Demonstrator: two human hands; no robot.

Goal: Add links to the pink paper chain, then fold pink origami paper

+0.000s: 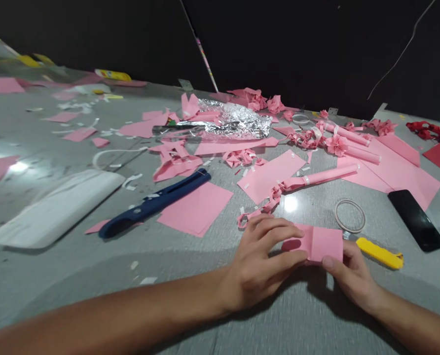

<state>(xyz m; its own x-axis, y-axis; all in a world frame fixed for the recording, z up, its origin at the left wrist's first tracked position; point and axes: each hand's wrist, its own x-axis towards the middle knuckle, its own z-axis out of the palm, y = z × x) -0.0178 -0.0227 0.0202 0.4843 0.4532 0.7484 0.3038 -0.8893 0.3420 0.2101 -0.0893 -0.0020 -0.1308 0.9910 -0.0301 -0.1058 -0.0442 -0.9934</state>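
Observation:
A small folded pink paper (321, 242) lies on the grey table (190, 276) near the front. My left hand (259, 261) lies over its left end, fingers curled and pressing on it. My right hand (353, 276) pinches its right edge, thumb on top. Both hands hold the same piece flat against the table.
Blue-handled scissors (151, 204) and a pink square sheet (196, 207) lie to the left. A tape ring (349, 215), a yellow cutter (380, 253) and a black phone (415, 219) sit to the right. Pink paper rolls, flowers, scraps and crumpled foil (238, 121) fill the back.

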